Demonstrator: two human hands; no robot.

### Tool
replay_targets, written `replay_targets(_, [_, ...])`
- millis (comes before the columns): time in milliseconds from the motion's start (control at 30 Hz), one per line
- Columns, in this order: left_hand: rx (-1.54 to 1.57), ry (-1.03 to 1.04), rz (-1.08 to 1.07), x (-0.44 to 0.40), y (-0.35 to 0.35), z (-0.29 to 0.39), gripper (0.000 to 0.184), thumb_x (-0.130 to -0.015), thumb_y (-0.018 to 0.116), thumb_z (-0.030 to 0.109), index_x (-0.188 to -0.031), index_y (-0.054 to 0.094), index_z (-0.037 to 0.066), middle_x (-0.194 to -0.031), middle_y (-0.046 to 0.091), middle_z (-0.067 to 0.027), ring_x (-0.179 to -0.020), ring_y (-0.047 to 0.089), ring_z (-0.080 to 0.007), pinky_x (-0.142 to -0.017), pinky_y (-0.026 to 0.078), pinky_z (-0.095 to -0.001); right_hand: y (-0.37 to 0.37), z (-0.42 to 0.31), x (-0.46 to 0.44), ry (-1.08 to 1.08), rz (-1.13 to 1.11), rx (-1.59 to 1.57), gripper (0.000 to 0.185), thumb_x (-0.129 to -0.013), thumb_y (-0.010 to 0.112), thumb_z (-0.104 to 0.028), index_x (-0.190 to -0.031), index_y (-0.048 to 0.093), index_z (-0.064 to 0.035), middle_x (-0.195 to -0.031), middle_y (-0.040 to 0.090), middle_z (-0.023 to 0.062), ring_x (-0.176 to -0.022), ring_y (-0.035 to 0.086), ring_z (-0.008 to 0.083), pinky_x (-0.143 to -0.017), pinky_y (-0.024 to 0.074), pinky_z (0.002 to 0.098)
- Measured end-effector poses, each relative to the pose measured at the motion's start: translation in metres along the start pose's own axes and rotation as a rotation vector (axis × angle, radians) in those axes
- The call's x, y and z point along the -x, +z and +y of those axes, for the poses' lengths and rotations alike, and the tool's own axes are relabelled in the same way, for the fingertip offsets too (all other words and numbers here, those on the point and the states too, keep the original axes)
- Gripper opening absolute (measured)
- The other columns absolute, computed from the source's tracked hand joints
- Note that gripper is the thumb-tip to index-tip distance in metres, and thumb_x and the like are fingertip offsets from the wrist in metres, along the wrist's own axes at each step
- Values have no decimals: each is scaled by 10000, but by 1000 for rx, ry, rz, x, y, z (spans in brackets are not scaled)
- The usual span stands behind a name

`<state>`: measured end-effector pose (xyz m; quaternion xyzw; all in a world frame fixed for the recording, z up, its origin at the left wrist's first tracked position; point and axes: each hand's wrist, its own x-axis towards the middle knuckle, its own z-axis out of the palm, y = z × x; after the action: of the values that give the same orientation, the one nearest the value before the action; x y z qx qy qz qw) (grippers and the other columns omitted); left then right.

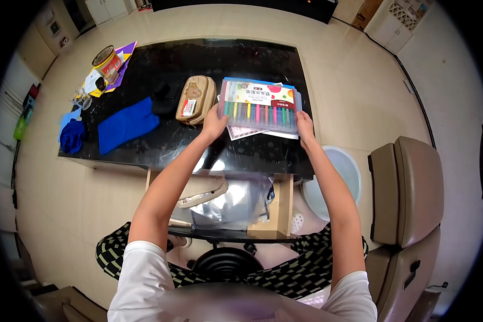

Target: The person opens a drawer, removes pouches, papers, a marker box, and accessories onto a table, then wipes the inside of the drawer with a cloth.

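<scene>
Both my hands grip a clear plastic case of watercolor pens [260, 104] by its two short sides, over the right part of the black table. My left hand [214, 124] has its fingers round the left edge, and my right hand [305, 127] closes on the right edge. Through the case show several bright pens in a row under a printed label. Beneath it lie papers [244, 132], partly covered. Just left of my left hand stands a tan pencil case [194, 99] with a bear on its lid. Below my forearms an open drawer [284, 206] holds clear plastic sleeves [225, 206] and a beige zipped pouch [204, 193].
A blue cloth [126, 126], a dark blue bundle [72, 136] and a black item [166, 99] lie on the table's left half. A tub [107, 59] stands at the far left. A pale basin [338, 180] and a brown sofa [416, 188] are at right.
</scene>
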<state>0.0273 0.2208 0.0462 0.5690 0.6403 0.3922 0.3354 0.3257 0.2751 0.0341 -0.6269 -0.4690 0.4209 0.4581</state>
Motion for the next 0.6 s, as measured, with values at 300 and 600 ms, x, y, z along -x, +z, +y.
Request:
replay_targets(300, [284,28,-31,51,-28,-10,399,-809,554,144,-1149,464,-44,-1075,560,-152,-947,565,-200,-770,467,-309,-15,-21,67,14,-12,35,386,-841,506,-192,-1140,434,41,-1095,534,148,-1028,503,197,-857,380,277])
replay_targets(600, [434,-217,-115,180,-104,-31,266,-866,501,201,-978,576,-29,-858,610,-88,-750,600,-142,-606,498,-250,-3,-20,191,-164,-105,-221,154,-844,416,0,-913,554,0,-883,617,76,-792,571,109,-688,433,219])
